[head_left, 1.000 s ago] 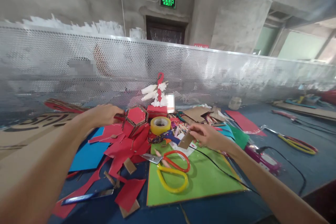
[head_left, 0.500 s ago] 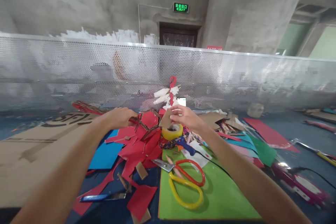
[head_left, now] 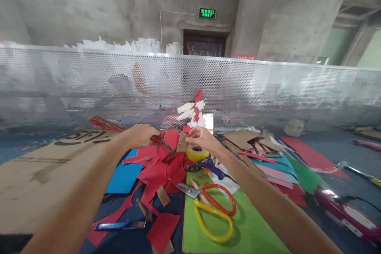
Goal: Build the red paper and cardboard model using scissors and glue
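My left hand [head_left: 142,135] is closed on the left edge of a red paper-and-cardboard shape [head_left: 172,138] with brown corrugated edges. Between the fingers of my right hand [head_left: 201,138] is a small brown cardboard piece [head_left: 182,141], set against the shape's right side; whether it is stuck there I cannot tell. Beneath the shape lie red paper scraps [head_left: 162,172]. Just below my right hand are a roll of yellow tape [head_left: 197,154] and a blue glue gun [head_left: 212,166]. Scissors [head_left: 212,208] with one red and one yellow handle rest on green paper [head_left: 250,226].
A blue utility knife [head_left: 119,226] lies at the front left, near a large cardboard sheet [head_left: 38,174]. Behind my hands stands a red-and-white flower decoration [head_left: 196,109], before a perforated metal screen [head_left: 149,83]. Coloured paper [head_left: 279,170] and a purple device [head_left: 347,214] are at the right.
My right hand has brought the cardboard piece slightly left, against the red shape's right side. The piece now stands more upright. My left hand keeps its hold, and the whole view has shifted slightly.
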Demonstrator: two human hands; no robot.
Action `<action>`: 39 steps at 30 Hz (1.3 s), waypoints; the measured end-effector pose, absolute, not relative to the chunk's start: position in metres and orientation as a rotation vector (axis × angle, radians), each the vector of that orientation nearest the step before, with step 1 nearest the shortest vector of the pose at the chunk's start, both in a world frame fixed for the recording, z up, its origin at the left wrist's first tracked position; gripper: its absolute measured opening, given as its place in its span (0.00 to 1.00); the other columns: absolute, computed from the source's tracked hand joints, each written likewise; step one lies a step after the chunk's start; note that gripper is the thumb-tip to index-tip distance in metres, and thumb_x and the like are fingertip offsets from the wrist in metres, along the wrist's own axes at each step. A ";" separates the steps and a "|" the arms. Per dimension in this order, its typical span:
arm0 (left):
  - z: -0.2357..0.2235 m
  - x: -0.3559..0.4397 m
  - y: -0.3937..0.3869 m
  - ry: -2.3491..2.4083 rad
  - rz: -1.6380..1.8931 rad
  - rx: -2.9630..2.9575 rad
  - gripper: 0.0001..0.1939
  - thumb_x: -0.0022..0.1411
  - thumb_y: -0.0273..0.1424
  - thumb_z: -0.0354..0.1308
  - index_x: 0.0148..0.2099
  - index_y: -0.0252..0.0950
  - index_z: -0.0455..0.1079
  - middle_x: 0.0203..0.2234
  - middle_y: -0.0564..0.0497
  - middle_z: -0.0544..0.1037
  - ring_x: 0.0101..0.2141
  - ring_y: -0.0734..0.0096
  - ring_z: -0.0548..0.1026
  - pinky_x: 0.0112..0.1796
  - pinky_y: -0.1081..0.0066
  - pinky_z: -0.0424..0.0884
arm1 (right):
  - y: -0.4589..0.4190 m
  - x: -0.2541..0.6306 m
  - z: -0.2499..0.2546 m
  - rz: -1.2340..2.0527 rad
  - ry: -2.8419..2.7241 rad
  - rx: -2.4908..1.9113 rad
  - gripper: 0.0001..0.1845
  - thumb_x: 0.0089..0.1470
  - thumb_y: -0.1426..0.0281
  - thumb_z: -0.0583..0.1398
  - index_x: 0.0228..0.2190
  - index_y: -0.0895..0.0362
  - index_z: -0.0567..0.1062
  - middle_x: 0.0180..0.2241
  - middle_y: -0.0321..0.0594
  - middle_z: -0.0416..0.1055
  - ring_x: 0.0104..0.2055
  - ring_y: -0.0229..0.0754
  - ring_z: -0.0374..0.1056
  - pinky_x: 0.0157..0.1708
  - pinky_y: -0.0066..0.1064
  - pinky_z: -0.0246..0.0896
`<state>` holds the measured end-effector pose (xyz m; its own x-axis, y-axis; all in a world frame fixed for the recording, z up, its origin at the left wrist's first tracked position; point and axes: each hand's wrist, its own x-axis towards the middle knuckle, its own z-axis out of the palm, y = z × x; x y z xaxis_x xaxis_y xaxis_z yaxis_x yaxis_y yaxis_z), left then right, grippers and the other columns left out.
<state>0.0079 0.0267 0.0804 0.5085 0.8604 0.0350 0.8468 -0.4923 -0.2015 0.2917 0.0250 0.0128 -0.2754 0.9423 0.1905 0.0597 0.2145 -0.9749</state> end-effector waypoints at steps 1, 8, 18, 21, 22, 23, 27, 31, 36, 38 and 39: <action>0.080 0.008 0.027 -1.473 0.101 -2.557 0.12 0.63 0.42 0.56 0.43 0.48 0.79 0.40 0.47 0.84 0.43 0.52 0.81 0.40 0.64 0.69 | 0.025 0.291 0.011 1.191 -1.565 -0.991 0.17 0.48 0.67 0.72 0.32 0.56 0.69 0.26 0.32 0.74 0.27 0.37 0.74 0.35 0.33 0.76; 0.084 0.010 0.021 -1.493 0.102 -2.562 0.12 0.63 0.42 0.56 0.43 0.48 0.79 0.39 0.48 0.84 0.43 0.51 0.81 0.39 0.63 0.69 | 0.009 0.299 -0.002 0.445 -1.935 -0.834 0.23 0.52 0.63 0.71 0.48 0.53 0.73 0.48 0.44 0.71 0.48 0.46 0.73 0.50 0.42 0.74; 0.082 0.007 0.024 -1.475 0.121 -2.540 0.13 0.66 0.41 0.55 0.45 0.46 0.78 0.39 0.47 0.84 0.43 0.52 0.80 0.37 0.65 0.67 | 0.006 0.304 -0.012 -0.088 -2.192 -0.734 0.21 0.61 0.66 0.67 0.55 0.51 0.78 0.56 0.47 0.70 0.59 0.48 0.67 0.62 0.45 0.65; 0.082 0.007 0.024 -1.465 0.142 -2.541 0.13 0.66 0.41 0.54 0.44 0.46 0.78 0.39 0.47 0.84 0.43 0.53 0.80 0.37 0.66 0.66 | 0.006 0.299 -0.012 -0.081 -2.157 -0.735 0.21 0.60 0.64 0.67 0.54 0.50 0.79 0.54 0.46 0.71 0.58 0.48 0.68 0.61 0.45 0.66; 0.082 0.007 0.024 -1.470 0.153 -2.538 0.13 0.66 0.41 0.54 0.44 0.46 0.78 0.39 0.47 0.84 0.43 0.53 0.80 0.36 0.66 0.66 | 0.006 0.298 -0.012 -0.078 -2.147 -0.739 0.20 0.60 0.63 0.67 0.54 0.49 0.79 0.54 0.45 0.71 0.58 0.48 0.68 0.61 0.44 0.67; 0.083 0.007 0.024 -1.472 0.162 -2.536 0.13 0.66 0.41 0.54 0.44 0.46 0.78 0.39 0.47 0.84 0.43 0.53 0.80 0.36 0.67 0.65 | 0.005 0.297 -0.012 -0.071 -2.140 -0.747 0.20 0.60 0.63 0.67 0.53 0.49 0.79 0.54 0.45 0.71 0.58 0.48 0.69 0.60 0.43 0.68; 0.082 0.007 0.024 -1.468 0.164 -2.532 0.12 0.66 0.40 0.55 0.46 0.47 0.78 0.41 0.48 0.84 0.42 0.56 0.80 0.36 0.68 0.65 | 0.004 0.296 -0.013 -0.033 -2.141 -0.779 0.19 0.60 0.62 0.67 0.53 0.48 0.79 0.55 0.43 0.70 0.57 0.45 0.70 0.59 0.39 0.70; 0.081 0.006 0.024 -1.475 0.157 -2.532 0.13 0.66 0.41 0.55 0.47 0.47 0.78 0.40 0.48 0.85 0.41 0.56 0.80 0.35 0.69 0.63 | 0.004 0.293 -0.015 -0.029 -2.134 -0.783 0.19 0.60 0.61 0.66 0.53 0.47 0.79 0.56 0.43 0.70 0.58 0.45 0.70 0.59 0.40 0.69; 0.079 0.002 0.024 -1.416 0.117 -2.547 0.14 0.68 0.41 0.54 0.47 0.44 0.78 0.38 0.47 0.85 0.38 0.57 0.80 0.34 0.69 0.60 | 0.006 0.290 -0.021 -0.020 -2.100 -0.751 0.19 0.61 0.62 0.66 0.54 0.46 0.79 0.56 0.43 0.70 0.57 0.45 0.70 0.59 0.40 0.69; 0.078 0.000 0.025 -1.408 0.112 -2.543 0.14 0.68 0.42 0.55 0.45 0.43 0.79 0.38 0.46 0.85 0.38 0.57 0.80 0.33 0.69 0.59 | 0.006 0.289 -0.023 -0.018 -2.091 -0.715 0.20 0.61 0.62 0.66 0.54 0.46 0.79 0.56 0.43 0.70 0.57 0.45 0.70 0.59 0.40 0.69; 0.077 -0.001 0.025 -1.403 0.108 -2.544 0.14 0.68 0.42 0.55 0.45 0.43 0.78 0.38 0.46 0.85 0.38 0.57 0.80 0.33 0.69 0.59 | 0.005 0.288 -0.024 -0.020 -2.087 -0.702 0.20 0.61 0.62 0.66 0.55 0.46 0.78 0.56 0.43 0.70 0.56 0.45 0.70 0.58 0.40 0.69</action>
<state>-0.0011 0.0253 0.0774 0.5376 0.8419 0.0477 0.8245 -0.5130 -0.2386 0.2880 0.0054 -0.0241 -0.4285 0.4734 0.7696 0.4877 0.8382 -0.2440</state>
